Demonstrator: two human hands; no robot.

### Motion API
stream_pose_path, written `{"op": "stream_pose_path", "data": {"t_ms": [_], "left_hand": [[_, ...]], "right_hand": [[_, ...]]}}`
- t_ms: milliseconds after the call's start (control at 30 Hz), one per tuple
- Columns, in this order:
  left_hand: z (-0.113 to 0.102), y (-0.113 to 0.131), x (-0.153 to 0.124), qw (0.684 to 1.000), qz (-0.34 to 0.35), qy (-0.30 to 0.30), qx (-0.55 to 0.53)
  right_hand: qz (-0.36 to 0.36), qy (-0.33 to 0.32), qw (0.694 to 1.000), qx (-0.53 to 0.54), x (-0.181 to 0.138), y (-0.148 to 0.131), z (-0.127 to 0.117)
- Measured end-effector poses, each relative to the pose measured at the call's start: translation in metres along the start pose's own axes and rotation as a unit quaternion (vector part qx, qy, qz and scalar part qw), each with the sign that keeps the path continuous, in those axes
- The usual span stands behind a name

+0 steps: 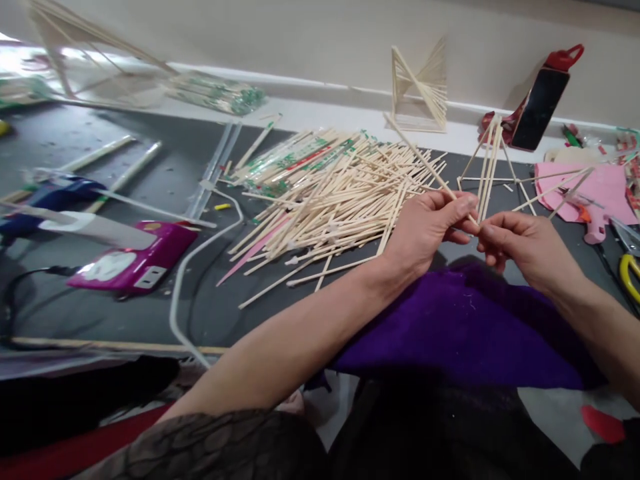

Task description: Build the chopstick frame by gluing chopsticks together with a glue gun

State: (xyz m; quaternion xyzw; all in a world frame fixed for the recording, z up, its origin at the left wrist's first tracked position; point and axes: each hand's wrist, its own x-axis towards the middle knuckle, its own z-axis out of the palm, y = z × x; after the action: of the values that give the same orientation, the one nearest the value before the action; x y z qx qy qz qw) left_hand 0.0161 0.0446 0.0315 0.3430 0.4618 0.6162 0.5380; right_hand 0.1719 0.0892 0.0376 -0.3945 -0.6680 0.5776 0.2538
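My left hand (433,223) is closed in a pinch on a thin wooden stick (420,153) that slants up and to the left. Right beside it, my right hand (523,243) has its fingertips pressed together where the stick's lower end meets a frame of glued wooden sticks (487,170). That frame has a peaked top and several bars reaching out to the right. The exact joint between my fingers is partly hidden. Left of my hands spreads a big loose pile of wooden sticks (340,193).
A purple cloth (460,327) lies below my hands. To the left are a magenta power strip (165,253), a white cable (175,307) and a blue glue gun (55,193). A finished-looking stick model (420,90), a phone (543,107), a pink glue gun (595,227) and yellow-handled scissors (627,273) are also around.
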Motion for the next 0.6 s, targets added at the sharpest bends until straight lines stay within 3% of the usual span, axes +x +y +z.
{"op": "stream_pose_path", "data": {"t_ms": [100,267,433,600], "left_hand": [[0.017,0.006,0.012,1.000,0.016,0.000,-0.007],[0.040,0.015,0.025,0.997,0.062,0.018,0.046],[0.041,-0.001,0.031,0.996,0.075,0.009,0.041],[0.032,-0.012,0.034,0.998,0.052,0.002,0.035]], "right_hand": [[0.021,-0.013,0.998,0.051,0.003,0.002,-0.011],[-0.030,0.009,0.993,0.116,0.009,0.006,-0.021],[-0.018,0.011,0.994,0.104,0.014,0.019,-0.027],[-0.104,0.165,0.980,0.028,0.015,-0.004,-0.043]]}}
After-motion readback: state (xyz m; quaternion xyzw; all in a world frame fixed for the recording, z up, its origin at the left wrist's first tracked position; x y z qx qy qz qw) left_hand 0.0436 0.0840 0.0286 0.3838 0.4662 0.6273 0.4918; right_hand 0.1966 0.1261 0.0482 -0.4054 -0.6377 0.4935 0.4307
